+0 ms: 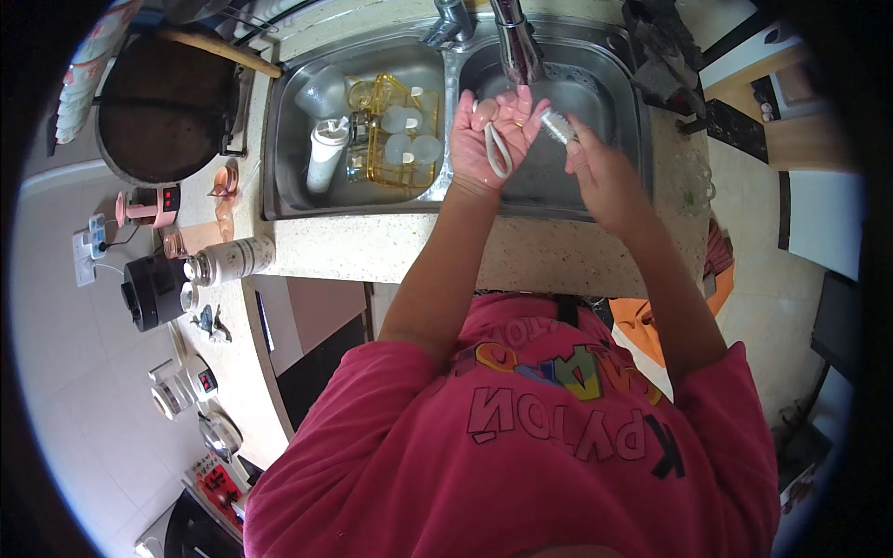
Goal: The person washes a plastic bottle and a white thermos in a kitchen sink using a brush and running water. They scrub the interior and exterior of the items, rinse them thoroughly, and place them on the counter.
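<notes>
Palm up over the right basin of a double steel sink, my left hand holds a small piece with a whitish loop strap. The piece is partly hidden under my fingers. My right hand grips a small white-bristled brush close to the left fingertips. Directly above the left fingers hangs the chrome faucet head. In the left basin lie a white lidded tumbler, a translucent bowl and an amber plastic rack among several glass jars with clear lids.
A second faucet stands behind the sink divider. Left of the sink are a large dark pan and its wooden handle. A patterned vacuum flask lies near the counter corner. Dark cloths hang at the right rim.
</notes>
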`<state>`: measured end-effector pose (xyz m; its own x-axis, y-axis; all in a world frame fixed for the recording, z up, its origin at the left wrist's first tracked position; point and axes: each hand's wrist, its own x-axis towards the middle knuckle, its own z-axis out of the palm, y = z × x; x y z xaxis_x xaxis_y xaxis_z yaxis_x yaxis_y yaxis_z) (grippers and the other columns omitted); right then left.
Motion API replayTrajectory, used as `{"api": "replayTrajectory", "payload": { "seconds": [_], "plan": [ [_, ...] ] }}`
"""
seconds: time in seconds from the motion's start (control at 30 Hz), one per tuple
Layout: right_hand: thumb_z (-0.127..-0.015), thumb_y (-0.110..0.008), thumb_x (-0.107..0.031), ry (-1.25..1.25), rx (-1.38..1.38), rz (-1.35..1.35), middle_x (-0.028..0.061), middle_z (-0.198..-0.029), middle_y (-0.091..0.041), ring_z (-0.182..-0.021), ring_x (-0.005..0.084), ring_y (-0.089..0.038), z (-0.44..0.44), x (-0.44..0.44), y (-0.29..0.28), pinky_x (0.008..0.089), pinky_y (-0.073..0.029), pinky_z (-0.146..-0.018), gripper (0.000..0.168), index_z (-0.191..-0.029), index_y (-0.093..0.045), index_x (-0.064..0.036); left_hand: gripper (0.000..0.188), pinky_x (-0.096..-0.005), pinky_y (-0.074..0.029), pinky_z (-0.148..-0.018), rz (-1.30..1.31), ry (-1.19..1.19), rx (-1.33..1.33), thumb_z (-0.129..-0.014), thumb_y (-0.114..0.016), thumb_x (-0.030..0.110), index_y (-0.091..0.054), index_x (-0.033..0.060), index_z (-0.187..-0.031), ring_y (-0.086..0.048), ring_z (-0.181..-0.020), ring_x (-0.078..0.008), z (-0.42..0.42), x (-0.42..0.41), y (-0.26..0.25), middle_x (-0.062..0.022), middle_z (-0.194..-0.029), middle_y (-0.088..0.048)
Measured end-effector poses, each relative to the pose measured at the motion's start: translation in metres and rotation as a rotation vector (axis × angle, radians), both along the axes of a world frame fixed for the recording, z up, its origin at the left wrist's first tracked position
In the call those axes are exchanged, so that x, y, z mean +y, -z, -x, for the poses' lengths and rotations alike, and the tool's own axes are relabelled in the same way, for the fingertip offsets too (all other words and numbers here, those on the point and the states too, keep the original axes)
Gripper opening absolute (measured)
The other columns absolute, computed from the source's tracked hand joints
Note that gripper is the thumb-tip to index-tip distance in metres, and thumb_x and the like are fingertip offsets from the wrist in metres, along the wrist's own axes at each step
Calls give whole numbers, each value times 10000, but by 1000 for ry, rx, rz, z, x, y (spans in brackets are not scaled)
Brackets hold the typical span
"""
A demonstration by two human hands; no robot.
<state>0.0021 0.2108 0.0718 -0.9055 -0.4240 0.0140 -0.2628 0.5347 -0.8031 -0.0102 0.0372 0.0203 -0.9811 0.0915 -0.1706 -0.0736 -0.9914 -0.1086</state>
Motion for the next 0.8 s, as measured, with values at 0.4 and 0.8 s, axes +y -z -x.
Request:
{"api": "replayTrajectory", "payload": {
  "seconds": [0.4, 0.8],
  "plan": [
    [-920, -419, -57, -100, -262, 45, 253, -1189, -532, -1067, 313, -580, -8, -45, 20, 340, -422, -885, 416, -1320, -471, -160, 440, -494, -459, -911, -144, -30, -310, -995, -223, 395, -486, 60, -883, -616, -1036, -275, 9, 6, 24, -23, -885, -630],
    [-919, -458, -246, -144, -139, 6, 256, -1020, -599, -939, 448, -566, -17, -38, 25, 438, -448, -771, 375, -1292, -475, -203, 369, -469, -499, -884, -72, -21, -319, -998, -244, 331, -510, 75, -993, -619, -1030, -244, 13, 3, 33, -14, -1007, -648]
  ]
}}
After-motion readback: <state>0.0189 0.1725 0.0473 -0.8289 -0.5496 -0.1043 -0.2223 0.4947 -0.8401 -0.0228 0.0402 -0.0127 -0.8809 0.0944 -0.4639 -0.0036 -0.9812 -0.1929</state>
